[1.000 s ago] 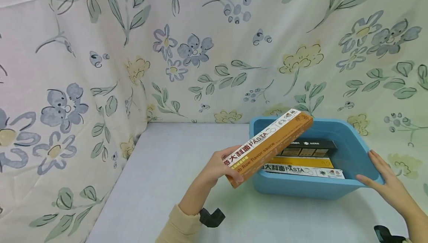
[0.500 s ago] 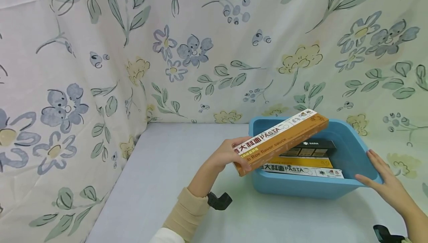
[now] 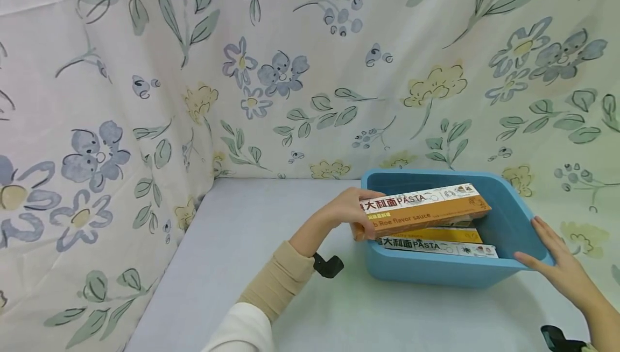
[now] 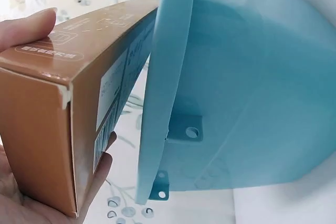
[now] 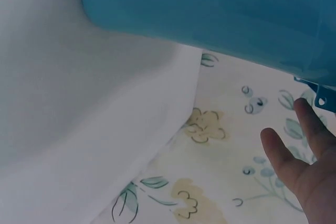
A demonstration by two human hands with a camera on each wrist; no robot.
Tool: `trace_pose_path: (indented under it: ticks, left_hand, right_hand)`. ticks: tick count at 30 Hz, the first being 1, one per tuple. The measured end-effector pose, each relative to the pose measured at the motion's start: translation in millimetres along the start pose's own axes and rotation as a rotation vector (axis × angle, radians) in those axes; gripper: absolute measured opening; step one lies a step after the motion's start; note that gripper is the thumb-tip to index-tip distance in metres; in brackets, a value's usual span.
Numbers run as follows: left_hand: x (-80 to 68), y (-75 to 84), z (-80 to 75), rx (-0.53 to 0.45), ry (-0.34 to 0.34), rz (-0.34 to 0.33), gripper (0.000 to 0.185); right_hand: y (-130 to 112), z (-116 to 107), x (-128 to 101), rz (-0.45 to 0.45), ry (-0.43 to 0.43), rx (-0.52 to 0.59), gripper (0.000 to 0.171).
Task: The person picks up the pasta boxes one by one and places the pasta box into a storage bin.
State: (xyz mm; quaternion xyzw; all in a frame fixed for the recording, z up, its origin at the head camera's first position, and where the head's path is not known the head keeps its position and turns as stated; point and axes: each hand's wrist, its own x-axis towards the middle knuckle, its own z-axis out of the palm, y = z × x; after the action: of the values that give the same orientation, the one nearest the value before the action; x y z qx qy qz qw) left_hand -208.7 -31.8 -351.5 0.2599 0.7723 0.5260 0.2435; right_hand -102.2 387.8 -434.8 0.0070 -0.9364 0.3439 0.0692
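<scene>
My left hand [image 3: 350, 211] grips the near end of an orange and white pasta box [image 3: 431, 211], its thumb and fingers on opposite sides. The box tilts slightly, its far end inside the blue plastic bin [image 3: 436, 275] and its near end out past the left rim. In the left wrist view the box's brown end [image 4: 39, 140] stands beside the bin's rim [image 4: 167, 72]. My right hand [image 3: 557, 252] rests at the bin's right front corner, fingers spread and fairly straight. Inside the bin lie a white pasta box [image 3: 438, 247] and a yellow box [image 3: 448, 234]; the held box covers most behind them.
The bin stands on a pale table [image 3: 232, 266] against a floral curtain [image 3: 310, 72] at the back and left. Tabs with holes [image 4: 186, 129] stick out under the bin's rim. Each wrist wears a black camera mount [image 3: 328, 266].
My left hand has moved right and away from me with the orange pasta box. The box has levelled and lowered into the bin, covering the black box. My right hand stays at the corner.
</scene>
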Motion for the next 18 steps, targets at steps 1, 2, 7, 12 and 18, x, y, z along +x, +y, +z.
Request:
trace_pose_path:
  ticks: [1, 2, 7, 12, 18]
  left_hand:
    - [3.0, 1.1, 0.4, 0.026, 0.000, -0.011, 0.079]
    - [5.8, 2.1, 0.9, 0.051, -0.001, -0.020, 0.080]
    - [19.1, 5.5, 5.0, 0.105, -0.032, -0.045, 0.084]
    - [29.8, 10.7, 11.2, 0.158, -0.069, -0.047, 0.084]
    - [43.1, 19.0, 22.1, 0.266, -0.107, -0.052, 0.081]
  right_hand:
    - [0, 0, 0, 0.001, -0.001, 0.000, 0.087]
    - [0, 0, 0, 0.002, -0.001, 0.000, 0.087]
    - [0, -1, 1, 0.008, 0.004, -0.020, 0.088]
    - [2, 0, 1, -0.007, 0.009, -0.014, 0.088]
    - [2, 1, 1, -0.010, 0.008, -0.006, 0.088]
